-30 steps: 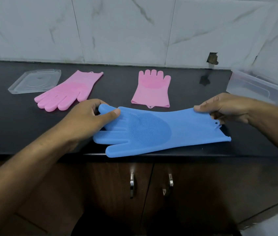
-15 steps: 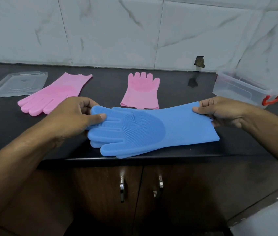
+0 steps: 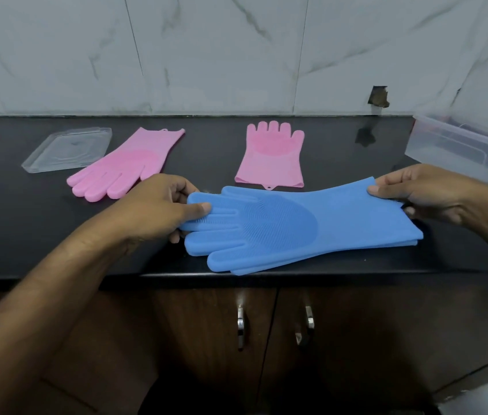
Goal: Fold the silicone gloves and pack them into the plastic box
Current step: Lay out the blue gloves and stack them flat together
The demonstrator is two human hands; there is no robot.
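Two blue silicone gloves (image 3: 296,229) lie stacked near the front edge of the black counter (image 3: 27,229), fingers pointing left. My left hand (image 3: 159,208) pinches their fingertips. My right hand (image 3: 425,196) grips the cuff end. A pink glove (image 3: 126,166) lies flat at the back left, fingers toward me. A second pink glove (image 3: 271,157) lies behind the blue ones, fingers toward the wall. The clear plastic box (image 3: 458,151) with a red clip stands open at the right, beyond my right hand.
The box's clear lid (image 3: 69,149) rests at the far left of the counter. A marble-tiled wall (image 3: 236,55) closes the back. Below the counter's front edge are dark cabinet doors with metal handles (image 3: 240,327).
The blue gloves have shifted slightly toward the counter's front edge while both hands keep hold of their ends. The camera has tilted a little.
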